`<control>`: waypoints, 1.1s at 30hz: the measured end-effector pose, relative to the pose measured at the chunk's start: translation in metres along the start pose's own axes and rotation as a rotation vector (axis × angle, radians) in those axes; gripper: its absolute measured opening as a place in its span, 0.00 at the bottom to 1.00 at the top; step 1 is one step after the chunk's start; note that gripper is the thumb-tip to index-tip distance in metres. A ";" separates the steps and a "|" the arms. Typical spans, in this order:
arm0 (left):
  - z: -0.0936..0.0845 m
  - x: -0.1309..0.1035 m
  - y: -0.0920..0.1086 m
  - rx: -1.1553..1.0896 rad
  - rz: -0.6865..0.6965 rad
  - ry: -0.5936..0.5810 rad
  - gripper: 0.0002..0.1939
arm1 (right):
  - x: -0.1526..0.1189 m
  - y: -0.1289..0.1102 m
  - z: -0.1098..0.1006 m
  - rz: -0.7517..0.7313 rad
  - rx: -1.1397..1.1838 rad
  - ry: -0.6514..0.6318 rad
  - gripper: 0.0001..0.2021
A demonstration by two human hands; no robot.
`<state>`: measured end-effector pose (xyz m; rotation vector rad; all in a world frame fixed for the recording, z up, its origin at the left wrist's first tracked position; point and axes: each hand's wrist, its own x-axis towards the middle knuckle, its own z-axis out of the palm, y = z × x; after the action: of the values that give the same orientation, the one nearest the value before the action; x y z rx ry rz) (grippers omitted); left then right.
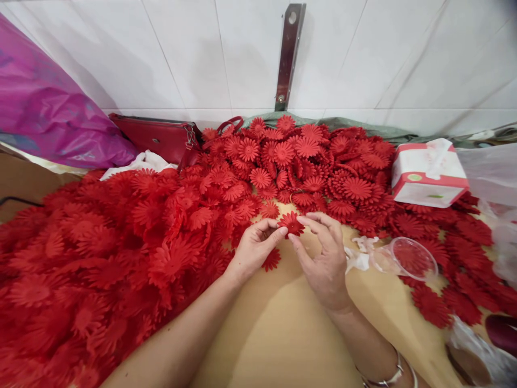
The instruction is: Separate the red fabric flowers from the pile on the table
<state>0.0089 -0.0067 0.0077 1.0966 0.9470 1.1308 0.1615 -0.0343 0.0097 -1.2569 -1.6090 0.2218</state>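
Leaning at far left: a purple plastic bag (52, 102), its side creased, with brown cardboard (24, 186) below it at the frame's edge.
Left heap: red daisy-shaped artificial flower heads (100, 258), piled thickly and overlapping, blurred toward the near corner.
White cloth: a crumpled piece (145, 163) at the heap's far side, just in front of the red handbag (155, 141), which has a metal clasp and a strap.
Left hand: (256, 245) narrowed to a pinch, thumb and fingers holding the left edge of one flower.
Pinched flower: a red daisy head (291, 224) between the two hands, raised above the tan tabletop (262, 334); a loose flower (271, 260) lies below it, beside the left hand.
Back heap: more red flower heads (284, 153) before the white tiled wall (181, 59), which carries an upright metal bracket (288, 59).
Right hand: (325, 258) thumb and forefinger slightly parted at the same flower's right side; whether they grip it, I cannot tell. Bracelets (399, 366) circle the wrist.
Tissue scraps: white, crumpled (358, 258), beside a clear round plastic container (415, 258).
Tissue pack: red and white (430, 172), a sheet poking out of the top, among flowers at right.
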 end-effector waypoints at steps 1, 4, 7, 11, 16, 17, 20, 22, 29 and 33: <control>0.000 0.000 0.000 -0.004 -0.006 -0.002 0.21 | 0.001 -0.001 0.000 -0.009 -0.005 -0.001 0.13; 0.000 -0.001 0.000 0.012 0.000 -0.018 0.20 | 0.002 -0.001 -0.001 -0.008 -0.002 -0.014 0.12; -0.001 -0.003 0.002 0.025 0.024 -0.019 0.18 | 0.002 0.001 -0.001 0.005 -0.011 -0.008 0.11; 0.000 -0.003 0.003 0.006 0.038 -0.008 0.17 | 0.002 0.002 -0.001 0.012 -0.006 -0.024 0.08; 0.001 -0.003 0.003 0.044 0.048 -0.020 0.16 | 0.003 -0.001 -0.002 -0.042 0.003 -0.028 0.08; 0.002 -0.003 0.003 0.053 0.049 -0.027 0.15 | 0.004 -0.001 -0.002 -0.058 -0.003 -0.031 0.08; 0.002 -0.005 0.000 0.088 0.076 -0.031 0.12 | 0.004 -0.001 -0.003 -0.106 -0.029 -0.047 0.07; 0.003 -0.007 -0.001 0.145 0.112 -0.021 0.10 | 0.004 0.001 -0.004 -0.130 -0.063 -0.057 0.07; 0.003 -0.012 0.004 0.434 0.231 0.013 0.08 | 0.004 0.002 -0.008 -0.228 -0.183 -0.083 0.06; 0.004 -0.012 0.005 0.493 0.267 0.028 0.07 | 0.005 0.000 -0.008 -0.265 -0.194 -0.086 0.07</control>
<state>0.0095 -0.0189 0.0142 1.6474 1.1611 1.1573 0.1688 -0.0335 0.0161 -1.1753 -1.8874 -0.0488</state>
